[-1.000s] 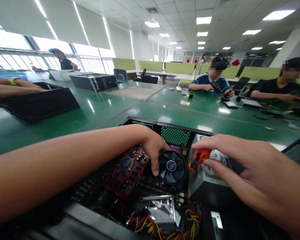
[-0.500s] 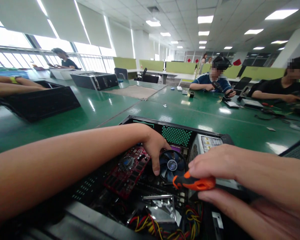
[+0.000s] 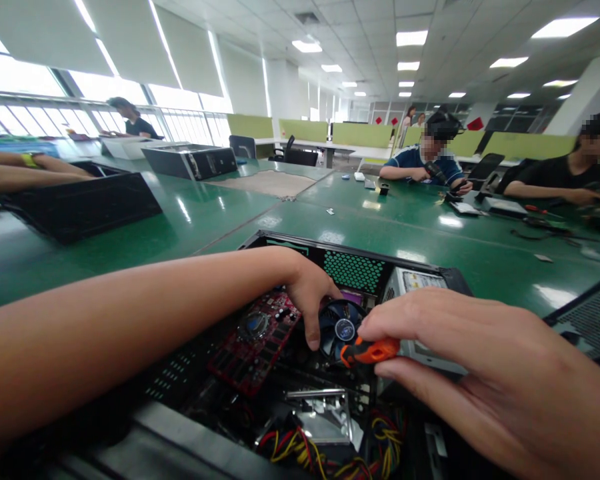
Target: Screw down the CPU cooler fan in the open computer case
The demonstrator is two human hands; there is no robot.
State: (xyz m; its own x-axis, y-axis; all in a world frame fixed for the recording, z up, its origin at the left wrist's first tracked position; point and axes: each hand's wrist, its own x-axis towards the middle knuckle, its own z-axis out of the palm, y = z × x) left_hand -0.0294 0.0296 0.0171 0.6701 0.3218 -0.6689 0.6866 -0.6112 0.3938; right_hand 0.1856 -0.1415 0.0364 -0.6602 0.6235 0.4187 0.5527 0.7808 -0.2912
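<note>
Centre frame, open computer case [image 3: 360, 257] on green surface [image 3: 445, 243]. Left hand [image 3: 307, 297] — fingers curled, holding nothing — rests on fan [image 3: 343, 327] edge beside red card [image 3: 253, 340]. Right hand [image 3: 460, 360] pinches orange screwdriver [image 3: 370, 350] just beside fan — tight room between case walls.

We saw that the green surface [image 3: 420, 233] was smooth and glossy and mirrored the ceiling lights. The computer case [image 3: 350, 257] was black matt metal with a perforated wall. The screwdriver handle [image 3: 370, 350] looked like orange plastic with black parts. The fan [image 3: 344, 325] had shiny blue plastic blades. The red circuit board [image 3: 253, 343] looked matt.
</note>
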